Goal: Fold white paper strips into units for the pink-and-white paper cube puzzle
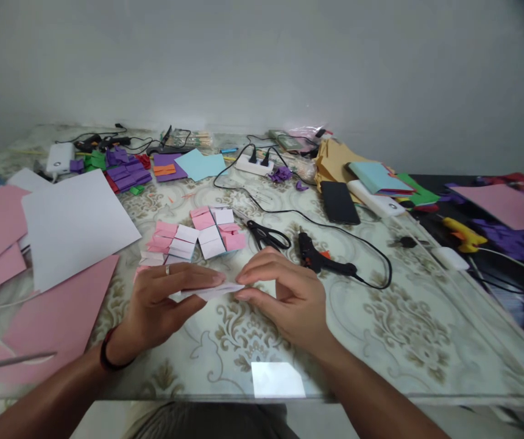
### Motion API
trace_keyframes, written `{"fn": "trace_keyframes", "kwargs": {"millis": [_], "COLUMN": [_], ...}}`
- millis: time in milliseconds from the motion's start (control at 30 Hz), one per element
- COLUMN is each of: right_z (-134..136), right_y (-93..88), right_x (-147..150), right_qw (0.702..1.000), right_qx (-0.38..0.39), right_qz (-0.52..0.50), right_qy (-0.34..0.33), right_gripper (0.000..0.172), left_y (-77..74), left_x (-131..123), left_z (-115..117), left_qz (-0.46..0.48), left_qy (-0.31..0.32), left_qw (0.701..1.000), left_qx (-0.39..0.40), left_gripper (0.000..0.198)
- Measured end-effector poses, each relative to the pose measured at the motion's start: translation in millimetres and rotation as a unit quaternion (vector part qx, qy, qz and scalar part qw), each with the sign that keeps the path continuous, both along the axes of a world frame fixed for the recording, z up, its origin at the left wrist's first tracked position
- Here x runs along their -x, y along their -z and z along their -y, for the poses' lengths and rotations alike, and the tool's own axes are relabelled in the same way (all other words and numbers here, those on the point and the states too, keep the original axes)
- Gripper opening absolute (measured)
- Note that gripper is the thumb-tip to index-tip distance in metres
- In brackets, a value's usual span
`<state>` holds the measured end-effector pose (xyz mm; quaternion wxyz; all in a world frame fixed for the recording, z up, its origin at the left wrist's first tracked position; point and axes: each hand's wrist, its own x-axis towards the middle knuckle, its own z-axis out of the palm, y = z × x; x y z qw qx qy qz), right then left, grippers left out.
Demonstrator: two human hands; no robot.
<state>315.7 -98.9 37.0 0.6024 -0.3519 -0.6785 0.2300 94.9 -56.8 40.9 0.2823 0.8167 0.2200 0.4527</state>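
Between my two hands, just above the table, is a small folded piece of white paper (219,289), seen nearly edge-on. My left hand (164,299) pinches its left end between thumb and fingers. The right end is gripped by the thumb and fingertips of my right hand (287,296). Right behind my hands lie folded pink and white paper pieces (183,242), grouped in small squares; my left hand hides some of them. Black-handled scissors (269,235) rest beyond my right hand, and a black glue gun (319,256) lies to their right.
Large white (79,225) and pink sheets (61,317) cover the left side. At the back are a power strip (255,164), purple folded papers (127,171) and cables. A black phone (339,203) lies at right, near brown paper (335,160). A yellow glue gun (465,235) lies farther right.
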Motion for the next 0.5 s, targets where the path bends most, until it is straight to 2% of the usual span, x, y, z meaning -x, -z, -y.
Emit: {"fn": "trace_keyframes", "kwargs": {"millis": [233, 500], "right_z": [1.0, 2.2], "right_y": [-0.1, -0.8], "right_x": [2.7, 5.3], "right_qw": [1.0, 1.0], "right_qx": [-0.011, 0.006], "right_qz": [0.01, 0.015], "right_qy": [-0.013, -0.005], "right_gripper": [0.006, 0.008], "left_y": [-1.5, -5.1], "left_x": [-6.5, -5.0], "left_z": [2.4, 4.9], "left_qz": [-0.018, -0.012], "left_qy": [0.031, 0.01], "left_qw": [0.999, 1.0], "left_qx": [-0.005, -0.006], "left_gripper": [0.025, 0.027]}}
